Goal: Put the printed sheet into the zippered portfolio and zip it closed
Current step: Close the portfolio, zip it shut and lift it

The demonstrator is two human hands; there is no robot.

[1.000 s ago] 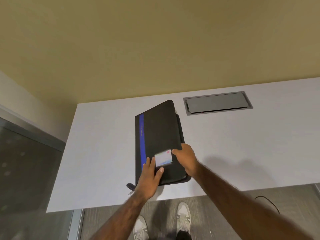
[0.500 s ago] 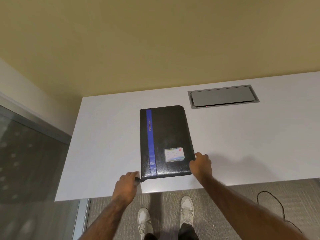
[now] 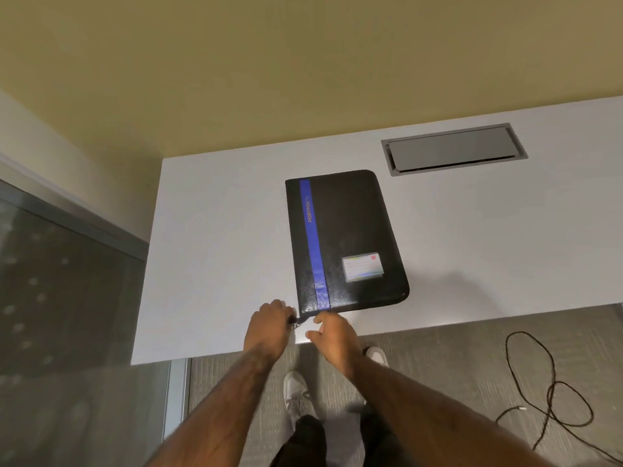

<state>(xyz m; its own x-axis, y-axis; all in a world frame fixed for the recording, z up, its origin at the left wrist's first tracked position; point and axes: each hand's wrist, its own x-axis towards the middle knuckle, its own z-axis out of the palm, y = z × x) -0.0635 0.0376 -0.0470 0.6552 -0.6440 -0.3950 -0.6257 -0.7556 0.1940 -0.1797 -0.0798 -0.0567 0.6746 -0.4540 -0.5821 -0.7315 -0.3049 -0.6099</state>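
— So, how far along is this?
— Nearly done, I'd judge. The portfolio [image 3: 347, 237] lies shut and flat on the worktop [image 3: 219, 230], just beyond both hands. No sheet shows anywhere, so it is presumably inside. What's left is the zip, or only the last bit of it.
— Can you tell whether the zip is closed?
— Not for certain. The edges away from the hands look sealed, but the teeth are too small to read. The pull [image 3: 296, 321] sits at the portfolio's near corner by the spine, right at the fingertips of the left hand [image 3: 269, 328].
— And that hand's grip?
— Fingers curled in, pinching the pull. Its back faces up, so the pinch itself is partly hidden.
— The right hand [image 3: 333, 338]?
— Loose and mostly spread, holding nothing. It's blurred, but its fingertips [image 3: 319, 320] seem to touch the portfolio's near edge, just beside the pull, likely to steady it.
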